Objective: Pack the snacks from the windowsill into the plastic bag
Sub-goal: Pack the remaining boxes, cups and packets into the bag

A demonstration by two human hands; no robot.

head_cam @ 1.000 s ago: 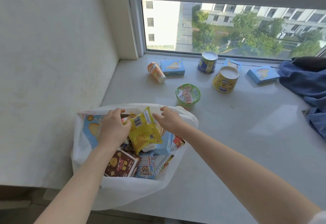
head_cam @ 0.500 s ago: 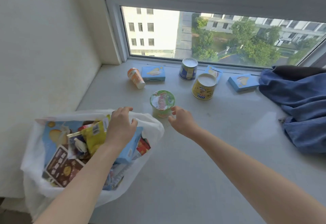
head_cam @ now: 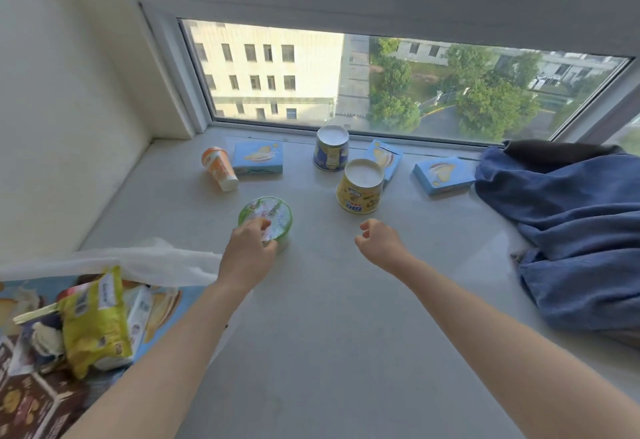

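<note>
A green cup (head_cam: 273,212) with a foil lid stands on the pale windowsill (head_cam: 329,334). My left hand (head_cam: 247,257) is curled over its near rim, thumb on the lid. My right hand (head_cam: 381,244) hovers loosely curled and empty, just in front of a yellow tub (head_cam: 360,189). Behind that are a dark blue tub (head_cam: 330,149), an orange cup (head_cam: 219,168) lying tilted, and three light blue boxes (head_cam: 258,158), (head_cam: 386,158), (head_cam: 443,175). The white plastic bag (head_cam: 156,262) sits at lower left, full of snacks with a yellow packet (head_cam: 97,321) on top.
A crumpled blue cloth (head_cam: 571,231) with a dark piece on top covers the right end of the sill. The window glass and frame close off the back. A wall runs along the left side, above the bag.
My left hand left the bag and moved forward onto the green cup. My right hand shifted right toward the yellow tub. The view tilted up and right, so the bag slid to the corner.
</note>
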